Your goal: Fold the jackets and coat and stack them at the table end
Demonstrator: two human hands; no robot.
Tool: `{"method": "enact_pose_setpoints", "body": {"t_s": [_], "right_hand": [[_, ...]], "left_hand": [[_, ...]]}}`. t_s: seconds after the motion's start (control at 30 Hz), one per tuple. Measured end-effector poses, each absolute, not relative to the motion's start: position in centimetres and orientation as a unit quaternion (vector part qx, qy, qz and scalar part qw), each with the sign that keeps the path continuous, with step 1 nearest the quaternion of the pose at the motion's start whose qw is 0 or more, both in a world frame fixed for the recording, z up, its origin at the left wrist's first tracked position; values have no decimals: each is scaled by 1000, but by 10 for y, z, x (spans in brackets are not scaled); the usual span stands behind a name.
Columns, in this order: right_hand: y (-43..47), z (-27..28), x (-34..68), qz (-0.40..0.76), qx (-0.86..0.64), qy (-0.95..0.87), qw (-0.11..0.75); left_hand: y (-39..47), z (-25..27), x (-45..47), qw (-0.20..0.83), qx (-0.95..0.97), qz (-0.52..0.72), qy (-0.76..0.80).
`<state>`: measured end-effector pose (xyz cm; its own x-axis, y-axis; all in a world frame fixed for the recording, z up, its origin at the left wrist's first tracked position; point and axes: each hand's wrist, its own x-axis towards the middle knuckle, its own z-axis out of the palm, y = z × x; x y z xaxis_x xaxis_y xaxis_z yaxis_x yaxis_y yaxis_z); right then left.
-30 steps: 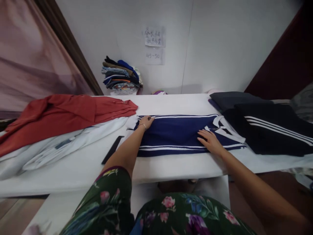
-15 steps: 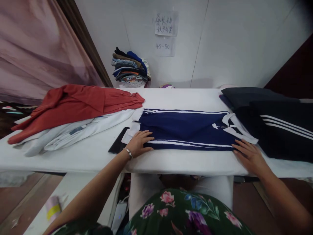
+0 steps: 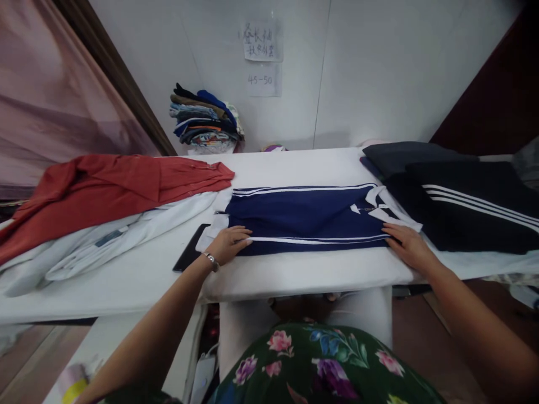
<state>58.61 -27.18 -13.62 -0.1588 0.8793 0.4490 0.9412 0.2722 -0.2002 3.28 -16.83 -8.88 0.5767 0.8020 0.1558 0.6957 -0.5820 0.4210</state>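
Observation:
A navy jacket [image 3: 295, 216] with white stripes along both long sides lies folded into a long strip. Its white-edged collar and zip are at the right end, and white cuffs or hem show at the left. At the near left corner, my left hand [image 3: 228, 245] is closed on the jacket's edge, thumb and fingers together. My right hand [image 3: 407, 245] grips the same near edge by the collar end. Part of each hand's grip is hidden by the cloth. A flat black item [image 3: 189, 249] lies partly under the left end.
The white-covered table [image 3: 138, 289] holds a red garment [image 3: 109, 182] over pale clothes [image 3: 113, 238] at left. Folded dark clothes [image 3: 471, 219] lie at right. Behind the table stands a stack of folded clothes [image 3: 204, 118], below paper signs [image 3: 263, 42] on the wall.
My fingers, spread flatter on the jacket before, have drawn together on its near edge. The near stripes now look narrower and bunched. The view has shifted right.

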Motion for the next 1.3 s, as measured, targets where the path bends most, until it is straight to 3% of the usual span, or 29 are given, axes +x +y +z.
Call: {"method": "enact_pose_setpoints", "body": {"t_s": [0.2,0.37,0.9,1.07,1.3], "right_hand": [[-273,-132,598,-92,-650,-729,194],[-268,-133,600,-109,-681,-696,200],[-272,-170,644,-127,-681,-695,191],[-270,-188,666,-98,-648,-724,216],[-291,-188,643,-173,-630,-696,299]], "left_hand": [[-169,-87,31,84,896,148,410],[-173,-92,24,18,892,77,445],[-189,-98,18,-54,856,61,511],[-193,-99,18,-19,854,73,515],[-199,-98,12,-53,838,151,522]]}}
